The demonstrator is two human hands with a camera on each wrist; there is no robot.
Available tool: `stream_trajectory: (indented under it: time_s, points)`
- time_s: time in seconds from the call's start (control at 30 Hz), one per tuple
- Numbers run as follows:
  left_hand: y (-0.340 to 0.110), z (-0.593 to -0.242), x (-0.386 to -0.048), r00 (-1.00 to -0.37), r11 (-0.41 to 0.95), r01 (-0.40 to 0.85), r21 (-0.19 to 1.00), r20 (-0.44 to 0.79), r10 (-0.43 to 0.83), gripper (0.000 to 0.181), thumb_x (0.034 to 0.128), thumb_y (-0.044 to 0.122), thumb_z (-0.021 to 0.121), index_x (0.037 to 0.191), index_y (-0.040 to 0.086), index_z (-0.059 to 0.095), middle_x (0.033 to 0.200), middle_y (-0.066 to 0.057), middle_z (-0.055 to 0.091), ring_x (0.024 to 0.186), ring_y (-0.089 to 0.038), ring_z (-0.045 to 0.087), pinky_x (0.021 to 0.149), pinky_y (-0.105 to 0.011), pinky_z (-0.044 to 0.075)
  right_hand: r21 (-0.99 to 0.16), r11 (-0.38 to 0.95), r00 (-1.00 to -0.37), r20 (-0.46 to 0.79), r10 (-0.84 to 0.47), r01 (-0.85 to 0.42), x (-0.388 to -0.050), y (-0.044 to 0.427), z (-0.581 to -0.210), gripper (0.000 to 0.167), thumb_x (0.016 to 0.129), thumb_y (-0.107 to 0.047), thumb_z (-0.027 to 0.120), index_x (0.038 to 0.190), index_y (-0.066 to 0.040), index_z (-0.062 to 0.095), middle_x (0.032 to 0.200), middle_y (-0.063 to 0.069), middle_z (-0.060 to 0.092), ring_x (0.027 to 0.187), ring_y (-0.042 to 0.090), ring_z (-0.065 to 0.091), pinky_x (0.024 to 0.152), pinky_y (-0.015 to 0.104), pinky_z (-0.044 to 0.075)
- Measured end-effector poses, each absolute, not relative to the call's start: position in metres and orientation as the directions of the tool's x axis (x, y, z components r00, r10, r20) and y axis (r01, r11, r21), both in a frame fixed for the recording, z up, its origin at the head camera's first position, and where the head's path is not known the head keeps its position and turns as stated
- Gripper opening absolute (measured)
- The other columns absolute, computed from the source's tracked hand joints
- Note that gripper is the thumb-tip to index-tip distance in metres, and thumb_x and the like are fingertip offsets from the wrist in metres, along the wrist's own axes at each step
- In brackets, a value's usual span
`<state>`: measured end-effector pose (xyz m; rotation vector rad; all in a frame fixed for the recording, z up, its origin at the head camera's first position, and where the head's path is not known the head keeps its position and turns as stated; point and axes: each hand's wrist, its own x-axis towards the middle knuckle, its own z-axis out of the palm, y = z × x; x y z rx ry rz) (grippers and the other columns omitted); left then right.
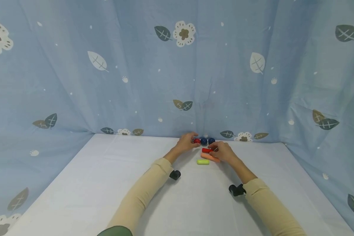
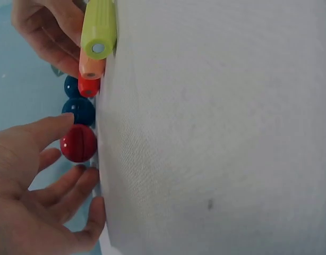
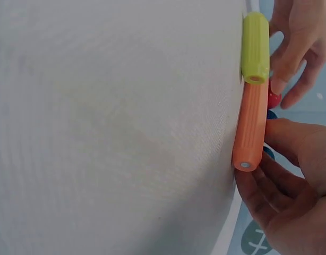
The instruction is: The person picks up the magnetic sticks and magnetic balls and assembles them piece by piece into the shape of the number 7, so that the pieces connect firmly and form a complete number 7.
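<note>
In the head view my left hand [image 1: 187,142] is at the far edge of the white table, thumb and fingers curved round a shiny red ball [image 1: 196,141]. Two dark blue balls [image 1: 204,141] line up to the right of it. My right hand [image 1: 223,151] pinches the right end of a short red magnetic rod [image 1: 206,150], just in front of the blue balls. Nearer lies a longer orange rod [image 1: 207,157], slanting under that hand, then a short yellow-green rod [image 1: 203,162]. In the right wrist view the orange rod [image 3: 251,127] hides the red one.
A blue curtain [image 1: 224,82] with leaf and flower prints hangs behind and beside the white tabletop [image 1: 121,170]. Black wrist cameras [image 1: 175,174] sit by both beige sleeves [image 1: 144,183].
</note>
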<state>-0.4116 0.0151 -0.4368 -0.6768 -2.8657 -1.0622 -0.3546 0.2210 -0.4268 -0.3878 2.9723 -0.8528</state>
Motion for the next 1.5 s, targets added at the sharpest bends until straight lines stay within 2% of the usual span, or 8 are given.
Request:
stream_trajectory:
  time_s: [0.17, 0.4, 0.63, 1.0, 1.5]
  points:
    - [0.017, -0.434, -0.41, -0.915, 0.694, 0.382, 0.611, 0.143, 0.377, 0.048, 0.0893, 0.026, 0.073, 0.132, 0.01, 0.058, 0.122, -0.011, 0.065, 0.11, -0.024, 0.061, 0.092, -0.038, 0.051, -0.517, 0.824, -0.968, 0.04, -0.248, -0.232, -0.355, 0.22, -0.425, 0.025, 0.09, -0.011, 0.068, 0.114, -0.004, 0.071, 0.105, 0.014, 0.071, 0.087, 0.021, 0.064, 0.08, 0.038, 0.055]
    - [0.019, -0.435, -0.41, -0.914, 0.728, 0.395, 0.561, 0.157, 0.375, 0.038, 0.0896, 0.025, 0.072, 0.124, 0.011, 0.064, 0.113, -0.008, 0.068, 0.1, -0.021, 0.063, 0.083, -0.034, 0.051, -0.515, 0.832, -0.974, 0.02, -0.227, -0.205, -0.356, 0.219, -0.426, 0.023, 0.09, -0.011, 0.068, 0.112, -0.005, 0.071, 0.105, 0.013, 0.071, 0.087, 0.021, 0.064, 0.082, 0.038, 0.055]
    - [0.019, -0.434, -0.412, -0.918, 0.741, 0.388, 0.549, 0.154, 0.366, 0.033, 0.0896, 0.022, 0.072, 0.12, 0.011, 0.066, 0.112, -0.008, 0.069, 0.098, -0.02, 0.063, 0.083, -0.034, 0.051, -0.508, 0.836, -0.974, 0.025, -0.225, -0.206, -0.357, 0.218, -0.427, 0.023, 0.09, -0.011, 0.068, 0.112, -0.004, 0.072, 0.104, 0.013, 0.071, 0.086, 0.02, 0.063, 0.081, 0.038, 0.055]
    - [0.017, -0.434, -0.409, -0.911, 0.723, 0.399, 0.564, 0.158, 0.38, 0.033, 0.089, 0.02, 0.073, 0.119, 0.009, 0.066, 0.113, -0.009, 0.068, 0.099, -0.021, 0.061, 0.085, -0.034, 0.052, -0.485, 0.848, -0.972, 0.018, -0.233, -0.212, -0.357, 0.217, -0.425, 0.019, 0.091, -0.011, 0.067, 0.109, -0.004, 0.072, 0.099, 0.011, 0.071, 0.083, 0.018, 0.063, 0.079, 0.037, 0.055]
    - [0.009, -0.435, -0.409, -0.901, 0.702, 0.419, 0.577, 0.167, 0.401, 0.03, 0.0875, 0.02, 0.075, 0.116, 0.01, 0.068, 0.109, -0.008, 0.07, 0.095, -0.02, 0.063, 0.081, -0.031, 0.052, -0.472, 0.857, -0.974, 0.015, -0.227, -0.207, -0.354, 0.215, -0.424, 0.023, 0.092, -0.013, 0.066, 0.112, -0.004, 0.07, 0.105, 0.012, 0.07, 0.087, 0.02, 0.063, 0.079, 0.036, 0.055]
